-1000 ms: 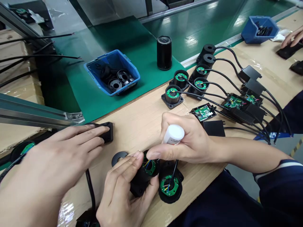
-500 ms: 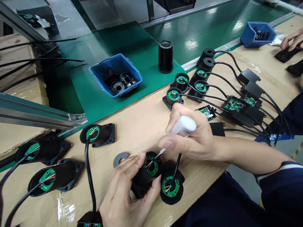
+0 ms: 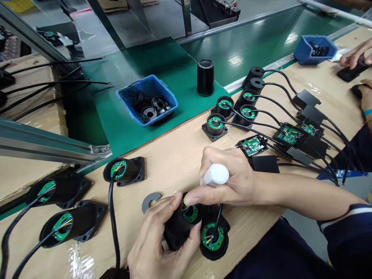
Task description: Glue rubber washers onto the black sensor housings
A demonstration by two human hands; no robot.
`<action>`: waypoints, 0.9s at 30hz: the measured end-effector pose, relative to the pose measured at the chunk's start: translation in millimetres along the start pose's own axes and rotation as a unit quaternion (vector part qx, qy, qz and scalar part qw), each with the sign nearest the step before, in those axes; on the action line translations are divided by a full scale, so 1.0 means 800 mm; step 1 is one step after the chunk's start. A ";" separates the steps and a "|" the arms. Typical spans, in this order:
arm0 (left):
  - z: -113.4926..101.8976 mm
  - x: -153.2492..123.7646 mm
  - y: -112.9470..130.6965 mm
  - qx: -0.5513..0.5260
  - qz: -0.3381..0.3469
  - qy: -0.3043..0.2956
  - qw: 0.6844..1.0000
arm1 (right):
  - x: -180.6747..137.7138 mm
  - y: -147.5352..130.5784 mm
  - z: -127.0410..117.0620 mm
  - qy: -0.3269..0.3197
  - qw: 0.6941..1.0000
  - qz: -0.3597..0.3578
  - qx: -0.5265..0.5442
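My left hand (image 3: pixel 158 240) is wrapped round a black cylindrical housing (image 3: pixel 176 228) with a square flange. A green ring-shaped circuit board (image 3: pixel 194 216) with thin coloured wires sits in its open end. My right hand (image 3: pixel 236 176) grips a white squeeze bottle (image 3: pixel 217 174) over that opening, its base towards me. Fingers hide the bottle's tip, so I cannot tell whether it touches the board. Against the right side of the held housing stands a similar housing (image 3: pixel 213 254) with a black cable. A dark slotted disc (image 3: pixel 148 200) lies behind my left fingers.
More cabled housings lie at left (image 3: pixel 84 223) and stand at back right (image 3: pixel 215 128). Beyond are a blue bin (image 3: pixel 130 106) of black parts and a black cup-shaped piece (image 3: pixel 205 77). Black boxes with circuit boards (image 3: pixel 252 145) lie right. Another person's hands (image 3: pixel 356 54) work at far right.
The white bottle has swung so its base faces me more, and its thin nozzle, visible before, is now hidden. My left hand keeps its hold. The whole view has shifted slightly.
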State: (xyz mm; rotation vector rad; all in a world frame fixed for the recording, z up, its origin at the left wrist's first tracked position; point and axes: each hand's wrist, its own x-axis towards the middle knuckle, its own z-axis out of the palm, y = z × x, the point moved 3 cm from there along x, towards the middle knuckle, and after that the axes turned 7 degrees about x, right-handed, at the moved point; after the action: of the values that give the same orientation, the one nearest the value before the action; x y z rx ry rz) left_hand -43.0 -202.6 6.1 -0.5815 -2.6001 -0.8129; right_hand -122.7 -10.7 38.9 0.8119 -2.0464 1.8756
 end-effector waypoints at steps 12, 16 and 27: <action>0.004 -0.006 -0.006 -0.011 -0.060 -0.034 0.998 | -0.002 -0.002 0.002 0.006 0.997 -0.075 -0.028; 0.005 -0.007 -0.007 -0.022 -0.079 -0.036 0.996 | -0.004 0.000 0.003 0.018 0.996 -0.080 -0.029; 0.019 -0.007 -0.021 -0.078 -0.126 -0.035 0.988 | 0.006 0.012 -0.026 0.141 0.971 0.108 0.160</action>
State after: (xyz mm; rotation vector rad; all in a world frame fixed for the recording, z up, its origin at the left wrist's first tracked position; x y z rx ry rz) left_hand -49.1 -207.5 -15.5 -0.3300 -2.7281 -1.1031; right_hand -136.0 8.4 36.6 0.3653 -1.7421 2.3271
